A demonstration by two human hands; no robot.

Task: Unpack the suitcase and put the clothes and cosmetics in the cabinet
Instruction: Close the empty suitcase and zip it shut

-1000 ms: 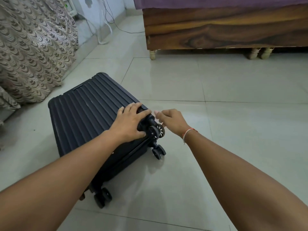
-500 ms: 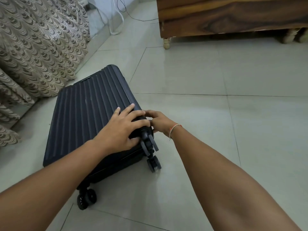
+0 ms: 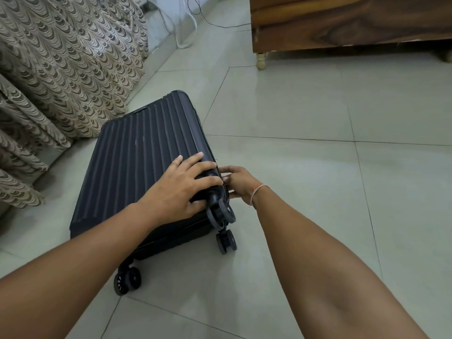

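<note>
A dark ribbed hard-shell suitcase (image 3: 137,167) lies flat and closed on the tiled floor, its wheels (image 3: 226,241) toward me. My left hand (image 3: 181,189) rests flat on its near right corner, fingers spread over the lid. My right hand (image 3: 241,183) is against the suitcase's right side at the same corner. Its thumb and curled fingers pinch at the seam there. The zip pull itself is hidden by the fingers. No clothes, cosmetics or cabinet are in view.
A patterned curtain (image 3: 61,69) hangs along the left, close to the suitcase. A wooden bed frame (image 3: 342,23) with a turned leg (image 3: 261,60) stands at the back right. Cables (image 3: 188,33) trail on the floor at the back wall. Bare tiles lie to the right.
My right hand has moved left from beside the wheel to the suitcase's side seam and closed on it. My left hand has stayed on the corner. The view has shifted closer.
</note>
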